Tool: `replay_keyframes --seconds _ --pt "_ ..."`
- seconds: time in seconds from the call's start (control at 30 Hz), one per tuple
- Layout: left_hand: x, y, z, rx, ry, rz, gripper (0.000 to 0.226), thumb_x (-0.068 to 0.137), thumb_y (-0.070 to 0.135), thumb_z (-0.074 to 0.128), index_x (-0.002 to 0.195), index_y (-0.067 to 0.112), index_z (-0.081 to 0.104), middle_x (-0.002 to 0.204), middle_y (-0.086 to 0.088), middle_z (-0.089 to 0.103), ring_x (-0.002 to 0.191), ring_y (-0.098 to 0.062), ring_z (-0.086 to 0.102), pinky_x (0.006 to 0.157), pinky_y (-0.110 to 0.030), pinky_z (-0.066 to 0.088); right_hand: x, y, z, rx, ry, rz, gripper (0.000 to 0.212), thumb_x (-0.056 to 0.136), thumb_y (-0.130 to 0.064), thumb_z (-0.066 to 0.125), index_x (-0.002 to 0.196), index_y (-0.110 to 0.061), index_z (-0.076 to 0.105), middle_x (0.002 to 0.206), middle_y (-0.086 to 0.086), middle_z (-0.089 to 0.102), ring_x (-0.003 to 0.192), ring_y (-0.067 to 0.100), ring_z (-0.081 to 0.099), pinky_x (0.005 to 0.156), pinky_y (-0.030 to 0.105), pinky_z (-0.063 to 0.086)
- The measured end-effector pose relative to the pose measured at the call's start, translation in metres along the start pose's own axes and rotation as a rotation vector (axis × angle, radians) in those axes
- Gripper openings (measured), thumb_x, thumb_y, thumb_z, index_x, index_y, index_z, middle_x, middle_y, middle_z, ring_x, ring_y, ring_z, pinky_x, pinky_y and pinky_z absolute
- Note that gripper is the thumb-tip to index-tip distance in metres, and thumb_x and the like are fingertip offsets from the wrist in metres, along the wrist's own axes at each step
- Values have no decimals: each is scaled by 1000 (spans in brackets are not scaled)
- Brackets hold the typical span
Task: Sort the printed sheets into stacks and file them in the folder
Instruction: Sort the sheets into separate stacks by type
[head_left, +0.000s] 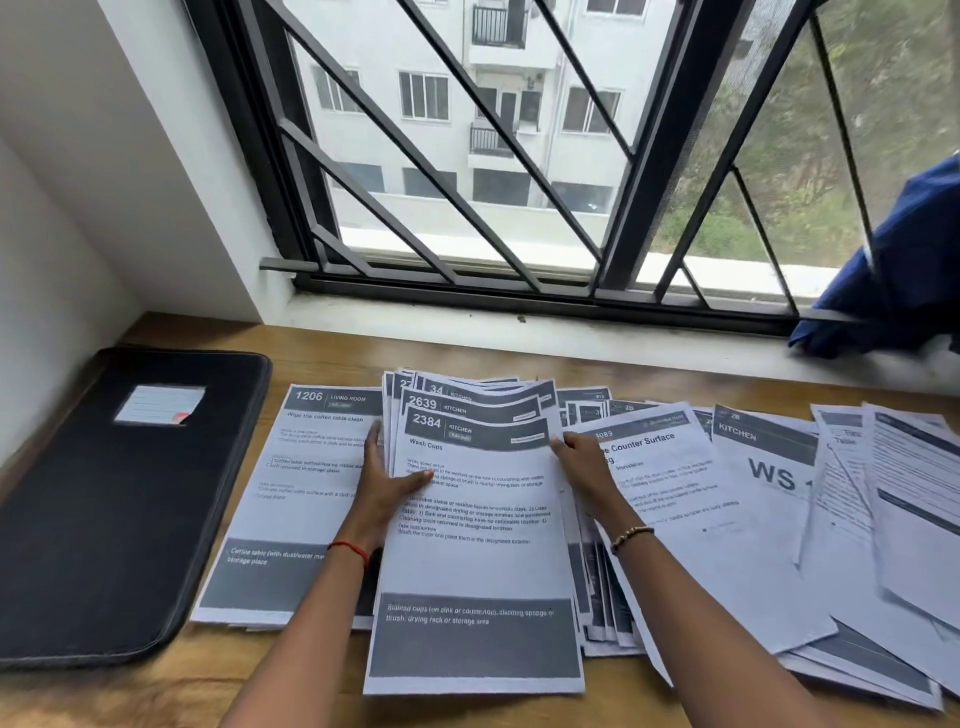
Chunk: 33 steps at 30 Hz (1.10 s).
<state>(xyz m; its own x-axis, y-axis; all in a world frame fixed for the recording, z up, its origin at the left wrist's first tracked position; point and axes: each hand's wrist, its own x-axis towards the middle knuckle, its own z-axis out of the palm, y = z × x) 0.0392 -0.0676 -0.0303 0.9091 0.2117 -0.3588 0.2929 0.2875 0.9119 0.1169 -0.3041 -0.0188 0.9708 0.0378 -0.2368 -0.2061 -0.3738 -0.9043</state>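
Sorting looks about halfway: a living-room sheet (291, 493) lies toward the left end of the bench (332, 353), just beside the closed black folder (119, 499). A jumble of loose sheets (779, 519) covers the right end, and nothing seems filed yet. The kitchen stack (478, 561) sits at the middle of the front edge, fanned at its top. The left hand (387, 488) grips its left edge, thumb on the top sheet, and the right hand (584, 462) curls its fingers (563, 444) around the right edge.
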Motion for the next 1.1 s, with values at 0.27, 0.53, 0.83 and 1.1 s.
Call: replay_keyframes --seconds 0.27,0.53,0.83,1.1 --pt "3 33 -3 -30 -33 21 45 82 -8 59 124 6 46 110 -22 63 99 -39 62 83 -49 54 13 2 -1 74 -59 -6 102 46 -57 85 131 -18 44 130 4 53 120 22 50 103 44 42" --pt "-6 81 3 -23 -106 258 45 80 -3 62 121 12 50 106 -10 66 96 -21 65 74 -25 56 -5 -49 -19 353 -153 -46 44 65 -9 80 105 -2 62 100 10 68 90 21 66 71 21 56" --pt "-19 119 -5 -106 -237 333 68 41 33 92 96 13 58 87 -3 72 81 -24 68 66 -38 58 -31 -99 -21 445 -156 -297 57 60 -11 78 112 -9 55 103 10 67 87 18 69 71 30 57" --pt "-26 139 -21 -97 -317 413 28 70 7 59 99 9 59 86 -5 72 80 -24 68 67 -35 57 -59 -128 -9 457 -39 -403 31 71 4 72 97 -12 66 95 5 70 81 16 68 67 25 55"
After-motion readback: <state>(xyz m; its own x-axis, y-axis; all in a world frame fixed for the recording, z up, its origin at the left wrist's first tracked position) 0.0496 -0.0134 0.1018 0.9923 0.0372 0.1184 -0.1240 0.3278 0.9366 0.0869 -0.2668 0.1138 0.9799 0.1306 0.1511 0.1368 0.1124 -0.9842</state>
